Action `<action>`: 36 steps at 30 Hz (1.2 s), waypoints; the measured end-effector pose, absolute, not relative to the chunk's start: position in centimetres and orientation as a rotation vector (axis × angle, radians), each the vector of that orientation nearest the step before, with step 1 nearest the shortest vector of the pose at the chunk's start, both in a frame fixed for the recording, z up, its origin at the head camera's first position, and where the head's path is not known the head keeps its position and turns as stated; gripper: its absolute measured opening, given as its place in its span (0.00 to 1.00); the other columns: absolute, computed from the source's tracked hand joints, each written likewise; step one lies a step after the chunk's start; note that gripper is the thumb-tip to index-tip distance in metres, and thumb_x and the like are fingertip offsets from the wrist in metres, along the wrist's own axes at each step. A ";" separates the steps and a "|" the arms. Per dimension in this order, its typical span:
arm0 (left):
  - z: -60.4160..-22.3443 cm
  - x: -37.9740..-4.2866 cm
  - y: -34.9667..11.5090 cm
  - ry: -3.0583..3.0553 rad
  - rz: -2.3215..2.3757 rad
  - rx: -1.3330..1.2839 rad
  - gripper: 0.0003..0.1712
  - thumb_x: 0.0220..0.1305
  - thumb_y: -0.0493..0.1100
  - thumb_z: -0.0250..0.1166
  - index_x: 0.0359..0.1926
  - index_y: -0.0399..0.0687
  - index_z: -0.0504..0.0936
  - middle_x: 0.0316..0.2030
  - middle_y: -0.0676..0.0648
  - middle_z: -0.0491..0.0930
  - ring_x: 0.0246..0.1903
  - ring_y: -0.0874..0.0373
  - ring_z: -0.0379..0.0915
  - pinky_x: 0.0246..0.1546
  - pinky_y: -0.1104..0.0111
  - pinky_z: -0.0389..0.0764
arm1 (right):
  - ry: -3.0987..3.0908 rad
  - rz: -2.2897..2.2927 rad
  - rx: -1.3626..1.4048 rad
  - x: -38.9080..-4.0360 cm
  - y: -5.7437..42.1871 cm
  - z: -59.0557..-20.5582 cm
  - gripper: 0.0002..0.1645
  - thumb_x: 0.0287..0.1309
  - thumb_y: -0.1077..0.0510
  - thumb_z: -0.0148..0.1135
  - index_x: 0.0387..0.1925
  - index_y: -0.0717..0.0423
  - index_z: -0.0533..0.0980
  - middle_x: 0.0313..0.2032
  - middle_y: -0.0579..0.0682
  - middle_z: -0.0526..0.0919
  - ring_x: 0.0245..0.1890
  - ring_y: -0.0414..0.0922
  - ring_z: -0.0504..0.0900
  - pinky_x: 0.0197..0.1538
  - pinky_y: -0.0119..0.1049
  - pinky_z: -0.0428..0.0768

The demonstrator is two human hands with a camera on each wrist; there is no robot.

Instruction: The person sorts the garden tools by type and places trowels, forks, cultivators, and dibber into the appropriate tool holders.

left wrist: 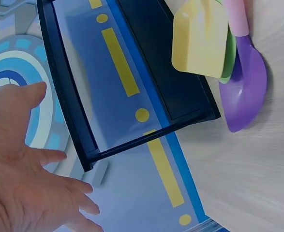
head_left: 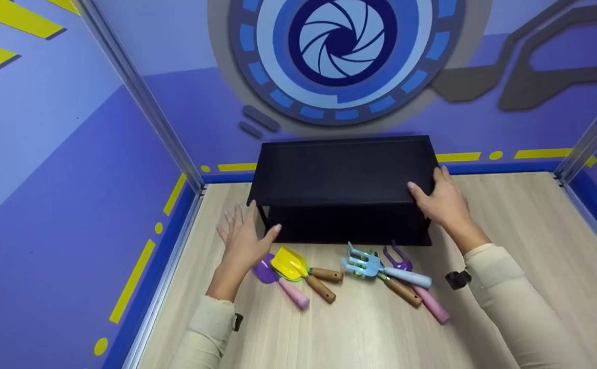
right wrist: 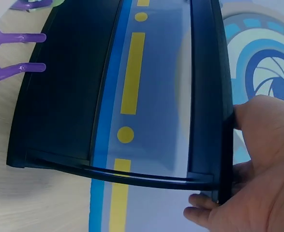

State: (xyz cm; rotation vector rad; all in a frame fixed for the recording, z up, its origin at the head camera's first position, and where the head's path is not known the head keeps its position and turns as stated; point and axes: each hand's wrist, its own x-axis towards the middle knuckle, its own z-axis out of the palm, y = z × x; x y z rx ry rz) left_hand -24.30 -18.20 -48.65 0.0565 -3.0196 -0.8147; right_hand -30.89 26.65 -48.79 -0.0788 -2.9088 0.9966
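Observation:
A black two-tier shelf (head_left: 339,171) with an open front stands on the table against the back wall. My right hand (head_left: 447,202) grips the right end of its top board, thumb on the upper face and fingers curled past the side edge. Beside the front left corner, my left hand (head_left: 242,243) is held with fingers spread, apart from the shelf (left wrist: 64,87) in the left wrist view. Just below that hand lie a purple trowel (head_left: 265,269) with a pink handle and a yellow trowel (head_left: 289,262), overlapping a green one.
Before the shelf's right half lies a pile of hand rakes: a light blue rake (head_left: 367,264) on top, a purple rake (head_left: 403,264) with a pink handle, and a partly hidden green one with a wooden handle. Blue printed walls (head_left: 175,102) enclose the table (head_left: 370,328).

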 end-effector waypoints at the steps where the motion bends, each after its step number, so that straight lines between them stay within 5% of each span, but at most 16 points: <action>1: -48.8 -24.3 -18.3 -3.008 -0.824 0.063 0.55 0.74 0.68 0.62 0.87 0.52 0.47 0.86 0.31 0.36 0.85 0.28 0.22 0.80 0.29 0.23 | -2.911 0.997 -0.087 -31.1 26.7 -48.8 0.60 0.77 0.29 0.51 0.83 0.70 0.43 0.84 0.73 0.43 0.82 0.74 0.49 0.81 0.72 0.54; 8: -50.0 -23.7 -19.2 -2.951 -0.850 0.135 0.54 0.73 0.65 0.64 0.86 0.46 0.50 0.85 0.29 0.45 0.85 0.28 0.29 0.81 0.29 0.30 | -2.958 0.934 -0.147 -32.4 26.8 -48.0 0.57 0.78 0.31 0.50 0.84 0.68 0.46 0.78 0.76 0.59 0.73 0.76 0.67 0.73 0.72 0.69; 18: -53.0 -22.1 -19.0 -2.974 -0.897 0.192 0.50 0.73 0.62 0.65 0.83 0.41 0.58 0.82 0.28 0.55 0.84 0.26 0.39 0.79 0.25 0.36 | -2.898 1.072 -0.269 -32.8 26.8 -48.4 0.52 0.80 0.36 0.52 0.85 0.64 0.45 0.81 0.72 0.56 0.78 0.74 0.62 0.77 0.70 0.65; 28: -56.1 -20.6 -19.5 -3.004 -0.922 0.250 0.47 0.74 0.61 0.64 0.81 0.39 0.62 0.79 0.27 0.61 0.82 0.26 0.47 0.78 0.25 0.39 | -2.866 0.889 -0.294 -32.8 26.5 -48.0 0.52 0.77 0.29 0.51 0.84 0.58 0.54 0.76 0.72 0.67 0.67 0.74 0.75 0.68 0.70 0.74; 36: -58.3 -18.9 -19.3 -3.005 -0.932 0.289 0.47 0.71 0.60 0.68 0.78 0.34 0.65 0.63 0.28 0.75 0.64 0.33 0.72 0.68 0.40 0.71 | -2.859 0.854 -0.330 -32.7 26.2 -48.5 0.50 0.76 0.28 0.52 0.81 0.59 0.61 0.69 0.74 0.75 0.60 0.75 0.79 0.63 0.69 0.77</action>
